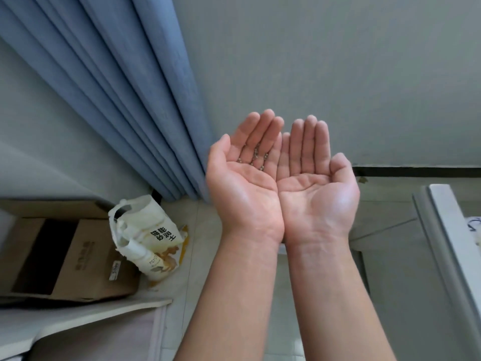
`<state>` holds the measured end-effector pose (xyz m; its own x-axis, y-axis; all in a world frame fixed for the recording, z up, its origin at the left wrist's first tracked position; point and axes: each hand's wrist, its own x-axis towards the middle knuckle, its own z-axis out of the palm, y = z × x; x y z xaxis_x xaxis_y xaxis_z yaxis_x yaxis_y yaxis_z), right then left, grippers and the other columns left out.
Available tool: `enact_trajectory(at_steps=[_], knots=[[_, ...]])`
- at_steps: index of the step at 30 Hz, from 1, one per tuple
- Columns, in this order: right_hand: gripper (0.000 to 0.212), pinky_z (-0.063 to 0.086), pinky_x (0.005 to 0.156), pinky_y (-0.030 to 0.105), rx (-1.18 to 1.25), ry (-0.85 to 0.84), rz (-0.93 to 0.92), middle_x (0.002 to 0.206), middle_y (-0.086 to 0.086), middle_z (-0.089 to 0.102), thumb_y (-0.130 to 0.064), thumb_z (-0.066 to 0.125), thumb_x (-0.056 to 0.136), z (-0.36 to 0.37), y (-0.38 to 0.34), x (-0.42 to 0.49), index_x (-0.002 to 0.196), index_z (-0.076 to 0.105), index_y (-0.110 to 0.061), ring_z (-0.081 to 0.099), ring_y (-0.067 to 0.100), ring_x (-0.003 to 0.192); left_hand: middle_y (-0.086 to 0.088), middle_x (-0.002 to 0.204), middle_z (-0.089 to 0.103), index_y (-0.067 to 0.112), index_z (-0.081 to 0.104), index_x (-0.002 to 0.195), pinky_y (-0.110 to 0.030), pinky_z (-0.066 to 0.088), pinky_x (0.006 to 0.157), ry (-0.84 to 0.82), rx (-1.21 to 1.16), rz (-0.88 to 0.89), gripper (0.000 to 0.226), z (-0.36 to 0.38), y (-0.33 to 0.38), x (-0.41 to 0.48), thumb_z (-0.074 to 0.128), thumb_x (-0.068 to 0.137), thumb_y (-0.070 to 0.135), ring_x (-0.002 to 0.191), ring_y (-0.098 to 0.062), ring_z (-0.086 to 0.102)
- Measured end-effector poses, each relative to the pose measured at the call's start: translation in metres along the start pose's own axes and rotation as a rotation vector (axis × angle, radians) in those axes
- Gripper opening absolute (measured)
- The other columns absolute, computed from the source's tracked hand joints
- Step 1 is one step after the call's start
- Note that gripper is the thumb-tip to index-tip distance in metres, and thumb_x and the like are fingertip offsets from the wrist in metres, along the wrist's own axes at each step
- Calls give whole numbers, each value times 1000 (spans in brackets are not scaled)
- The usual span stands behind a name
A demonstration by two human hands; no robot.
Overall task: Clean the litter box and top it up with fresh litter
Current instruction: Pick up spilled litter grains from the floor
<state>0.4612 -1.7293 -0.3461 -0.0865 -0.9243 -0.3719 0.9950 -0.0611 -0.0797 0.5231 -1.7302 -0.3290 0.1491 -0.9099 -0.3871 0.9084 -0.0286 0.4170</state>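
Head view: a curtain [125, 100] hangs at far left. A box [78, 256] sits on the floor at near left, with the litter bag [156, 230] just right of it. The left hand [244, 183] and right hand [315, 188] lie palm-up and touching, fingers [307, 142] released. A few grains [256, 156] rest on the left one.

The left hand [244, 178], right hand [317, 186] and both forearms [234, 295] are bare, the palms creased and faintly shiny.

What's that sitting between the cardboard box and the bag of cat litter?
A small white bottle lies there, leaning against the front of the litter bag, right beside the cardboard box. The head view shows it.
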Motion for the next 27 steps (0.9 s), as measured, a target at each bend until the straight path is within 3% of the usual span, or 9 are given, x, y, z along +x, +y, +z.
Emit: enact_trajectory(at_steps=[7,16,27], knots=[[42,53,95,39,4,8,-44,110,6,75,-28,38,101,70,-20,-41,100,74,-9,71,21,104,-19,110,73,1,68,106,-40,49,105,-12,11,11,43,70,18,-47,34,102,27,111,-30,69],[43,51,98,41,10,24,70,114,10,73,-29,37,101,181,-40,-122,104,73,-6,70,23,107,-18,113,73,0,67,110,-40,47,106,25,-17,98,43,165,66,-134,33,104,26,110,-29,70],[46,49,103,41,-63,-14,34,114,13,73,-29,34,103,292,-109,-233,114,70,-4,70,24,108,-18,113,73,-2,67,115,-41,48,107,-20,-23,110,46,282,80,-261,31,106,27,111,-29,70]])
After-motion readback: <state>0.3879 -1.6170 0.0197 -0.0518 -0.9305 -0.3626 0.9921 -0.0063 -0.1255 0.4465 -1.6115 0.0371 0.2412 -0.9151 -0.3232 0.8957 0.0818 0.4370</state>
